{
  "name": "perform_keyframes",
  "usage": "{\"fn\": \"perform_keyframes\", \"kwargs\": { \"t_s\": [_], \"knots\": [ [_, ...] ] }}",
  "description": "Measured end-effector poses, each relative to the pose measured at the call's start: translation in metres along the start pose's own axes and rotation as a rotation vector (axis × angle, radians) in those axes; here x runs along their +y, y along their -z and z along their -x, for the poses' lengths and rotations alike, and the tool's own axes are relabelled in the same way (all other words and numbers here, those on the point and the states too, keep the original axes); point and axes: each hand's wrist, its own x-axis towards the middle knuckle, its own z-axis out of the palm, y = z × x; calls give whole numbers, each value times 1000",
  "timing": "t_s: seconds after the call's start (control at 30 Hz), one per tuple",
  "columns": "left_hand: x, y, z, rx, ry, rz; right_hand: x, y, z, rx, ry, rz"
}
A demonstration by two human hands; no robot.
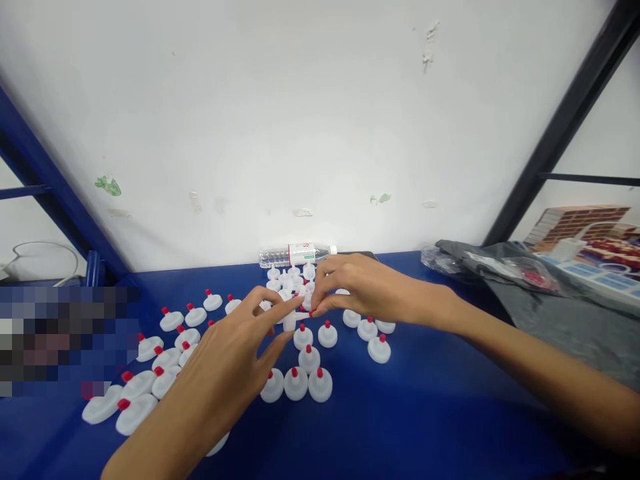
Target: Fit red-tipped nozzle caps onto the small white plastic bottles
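Between my hands a white nozzle cap (289,321) is tipped on its side, its spout pointing right. My left hand (253,327) grips its round base between thumb and fingers. At the spout's end my right hand (336,285) pinches a small red tip (311,313). Several white caps with red tips stand on the blue table, among them one in front (320,385), one at the right (379,349) and one at the left (171,320). Behind my hands lies a cluster of white caps (294,272), partly hidden by my fingers.
A clear bottle (301,254) lies along the wall at the back of the blue table (400,427). Dark plastic bags (505,267) lie at the right, near a brick-patterned box (580,223). Metal frame posts rise at both sides. A blurred patch covers the left edge.
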Motion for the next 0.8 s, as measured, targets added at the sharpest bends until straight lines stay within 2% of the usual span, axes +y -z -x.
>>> {"fn": "perform_keyframes", "kwargs": {
  "t_s": [0.17, 0.3, 0.43, 0.53, 0.67, 0.8],
  "knots": [
    [0, -1, -1, 98, 3, 72, -1, 3, -2, 70, 15, -96],
    [2, 1, -1, 148, -21, 92, -5, 6, -2, 120, -26, -278],
    [7, 8, 0, 143, -32, 115, -5, 7, -2, 1, -143, -651],
    [11, 11, -1, 140, -20, 133, -4, 5, -2, -132, -148, -910],
    [14, 10, -2, 151, 44, 164, -4, 4, -4, -228, -127, -1001],
    [13, 9, -1, 154, 70, 145, 2, 12, -3, -198, -194, -984]
  ]
}}
